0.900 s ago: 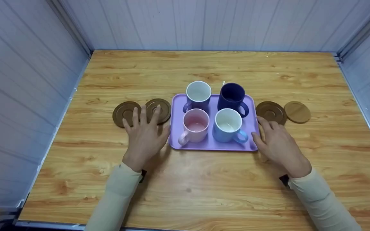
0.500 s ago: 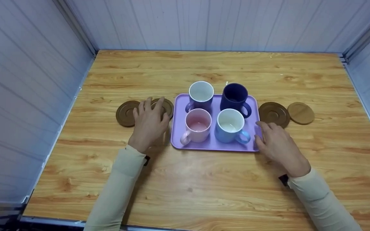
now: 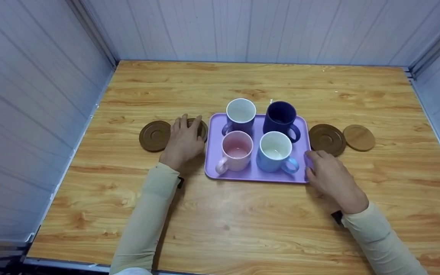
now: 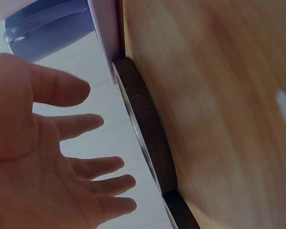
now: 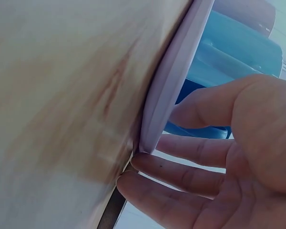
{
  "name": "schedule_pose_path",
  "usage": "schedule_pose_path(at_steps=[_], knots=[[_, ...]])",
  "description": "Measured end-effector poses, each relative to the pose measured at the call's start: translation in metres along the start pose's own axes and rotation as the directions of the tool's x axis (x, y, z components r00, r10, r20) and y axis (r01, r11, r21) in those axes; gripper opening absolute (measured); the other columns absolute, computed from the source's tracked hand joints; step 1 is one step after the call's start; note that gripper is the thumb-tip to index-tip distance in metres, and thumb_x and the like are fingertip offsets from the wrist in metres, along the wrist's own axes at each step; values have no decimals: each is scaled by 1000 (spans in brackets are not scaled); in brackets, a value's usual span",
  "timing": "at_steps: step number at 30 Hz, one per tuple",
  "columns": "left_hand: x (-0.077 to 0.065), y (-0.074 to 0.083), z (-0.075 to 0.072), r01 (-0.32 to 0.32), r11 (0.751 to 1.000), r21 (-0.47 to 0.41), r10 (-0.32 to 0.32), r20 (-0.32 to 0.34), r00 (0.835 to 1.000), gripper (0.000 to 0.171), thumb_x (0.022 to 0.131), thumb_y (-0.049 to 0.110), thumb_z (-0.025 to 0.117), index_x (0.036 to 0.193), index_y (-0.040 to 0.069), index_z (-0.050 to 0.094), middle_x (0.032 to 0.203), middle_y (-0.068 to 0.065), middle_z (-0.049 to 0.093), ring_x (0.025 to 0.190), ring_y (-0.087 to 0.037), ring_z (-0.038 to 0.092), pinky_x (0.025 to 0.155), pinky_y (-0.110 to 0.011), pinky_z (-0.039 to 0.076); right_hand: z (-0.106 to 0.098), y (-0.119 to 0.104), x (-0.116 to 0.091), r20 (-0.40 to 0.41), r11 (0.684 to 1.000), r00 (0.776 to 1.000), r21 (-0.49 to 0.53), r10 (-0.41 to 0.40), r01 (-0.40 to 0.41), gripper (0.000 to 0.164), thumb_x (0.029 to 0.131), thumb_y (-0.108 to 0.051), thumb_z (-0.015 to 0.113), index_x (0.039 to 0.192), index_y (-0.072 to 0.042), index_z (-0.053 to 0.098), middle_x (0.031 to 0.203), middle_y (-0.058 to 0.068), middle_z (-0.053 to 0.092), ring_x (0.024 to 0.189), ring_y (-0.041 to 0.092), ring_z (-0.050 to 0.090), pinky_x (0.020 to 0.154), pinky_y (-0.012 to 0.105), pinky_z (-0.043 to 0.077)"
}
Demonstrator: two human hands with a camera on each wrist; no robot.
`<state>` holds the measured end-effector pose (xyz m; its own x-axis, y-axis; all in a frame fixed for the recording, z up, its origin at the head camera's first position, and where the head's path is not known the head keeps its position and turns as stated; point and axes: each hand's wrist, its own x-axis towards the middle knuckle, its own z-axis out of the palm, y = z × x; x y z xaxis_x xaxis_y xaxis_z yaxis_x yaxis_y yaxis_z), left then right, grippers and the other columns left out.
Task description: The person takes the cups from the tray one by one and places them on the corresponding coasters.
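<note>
Over the inner left brown coaster (image 3: pixel 201 130) hangs my left hand (image 3: pixel 183 143), fingers spread; the left wrist view shows it apart from the coaster's edge (image 4: pixel 143 129). My right hand (image 3: pixel 330 175) touches the right rim of the purple tray (image 3: pixel 256 175), with thumb and fingertips at its front corner. Mugs stand upright on that tray: a white-lined dark one (image 3: pixel 241 110) and a navy one (image 3: pixel 280 118) behind, a pink one (image 3: pixel 238 160) and a light blue one (image 3: pixel 267 162) in front.
Another brown coaster (image 3: pixel 155 136) lies farther left. Right of the tray are a brown coaster (image 3: pixel 327 139) and a smaller light wooden disc (image 3: pixel 359 137). Pale panel walls (image 3: pixel 189 30) enclose the wooden table (image 3: pixel 224 229) at the back and sides.
My left hand has moved forward and right, from before the left coasters to over the inner one. My right hand stays at the tray's right edge. The view has shifted slightly.
</note>
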<state>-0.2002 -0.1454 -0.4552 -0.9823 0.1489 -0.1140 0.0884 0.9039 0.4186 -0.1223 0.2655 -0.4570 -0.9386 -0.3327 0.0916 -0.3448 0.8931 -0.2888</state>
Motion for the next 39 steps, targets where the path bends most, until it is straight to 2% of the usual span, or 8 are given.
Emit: schedule_pose_path(at_steps=[5,8,14,22,24,29,35,39], knots=[[7,1,2,14,999,48,-18,83,996,79,89,23,46,165,20,28,168,-31,9,155,-53,6,123,-67,7,3,1,0,-21,1000,999,-8,-26,26,39,90,-2,67,126,13,62,117,32,67,106,48,67,89,61,55],[10,2,2,19,998,57,-26,116,993,76,92,27,46,166,20,27,168,-32,6,155,-54,3,123,-68,6,3,1,-2,-24,999,999,-17,-32,31,40,89,0,67,126,13,62,117,32,67,106,48,68,87,60,56],[12,-1,3,28,997,70,-38,151,988,74,97,35,45,166,19,24,168,-33,5,154,-55,3,123,-68,5,1,-1,-4,-20,1000,999,-13,-25,24,40,90,-1,66,128,12,62,121,31,67,107,49,68,87,61,56],[11,-3,2,23,998,51,-32,197,980,82,96,46,50,167,19,20,168,-32,2,155,-53,-1,125,-63,5,3,0,-4,-20,1000,1000,-5,-22,22,40,89,2,66,127,12,62,120,30,67,108,47,68,86,61,56],[12,-2,2,22,999,46,-30,201,979,82,95,43,51,167,19,19,169,-32,1,155,-53,-1,125,-63,5,3,0,-3,-24,1000,999,-5,-23,23,39,89,2,66,127,11,62,119,30,68,107,46,68,86,61,56],[13,-2,1,12,998,54,-23,199,980,85,88,25,49,167,18,19,168,-32,2,155,-53,0,125,-63,6,3,1,-4,-21,1000,1000,-2,-16,16,38,90,1,66,126,10,63,119,28,68,105,45,68,86,61,56],[15,-2,0,14,998,66,-28,213,977,86,87,21,47,167,17,18,168,-33,1,154,-53,0,124,-64,5,2,0,-3,1,1000,1000,3,-2,2,40,91,0,66,129,11,62,124,30,67,112,47,66,91,61,54],[21,-2,-3,40,998,44,-50,236,971,87,86,18,44,168,19,14,168,-32,-3,155,-52,-4,125,-63,2,3,1,-2,6,1000,1000,4,-3,3,39,91,0,65,128,11,62,123,30,67,111,47,67,91,61,54]])
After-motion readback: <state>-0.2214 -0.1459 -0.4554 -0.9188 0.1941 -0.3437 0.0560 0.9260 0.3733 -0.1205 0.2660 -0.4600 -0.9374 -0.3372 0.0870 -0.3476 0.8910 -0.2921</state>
